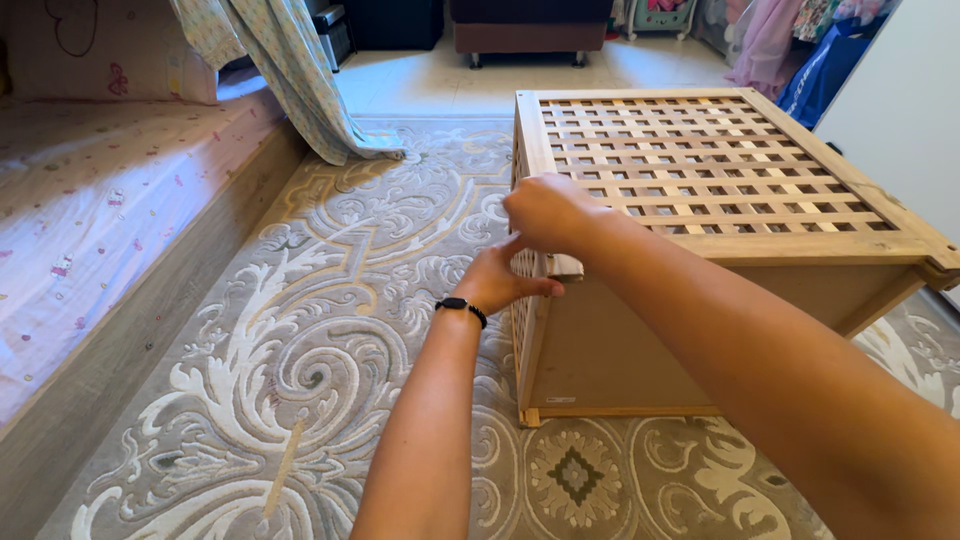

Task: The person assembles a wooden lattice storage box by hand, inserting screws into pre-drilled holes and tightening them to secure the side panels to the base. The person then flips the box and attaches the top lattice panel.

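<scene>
We have both hands on the wooden lattice box point(720, 250), which lies on the patterned carpet point(330, 330) with one slatted face turned up and its plain board panel toward us. It sits just to the right of the bed point(110, 220), with a strip of carpet between the two.

Our right hand point(548, 212) is at the box's near left corner, at the top edge; its fingers are curled down over the frame there, though we cannot tell how firmly they grip, since the back of the hand hides them. Our left hand point(500, 283), with a dark band at the wrist, is just below it on the box's left side, fingers partly closed against the lattice near that same corner, thumb reaching to the panel's edge.

As for progress, we judge this an early stage: the box rests flat on the carpet, its panels all look joined, and nothing beside it appears taken off or set apart. Whatever handling of this corner we are about, it seems only begun, with the hold being taken and the box itself not lifted or tipped.

Beyond the box, a light printed cloth point(300, 90) hangs down from the bed's far end onto the floor.
</scene>
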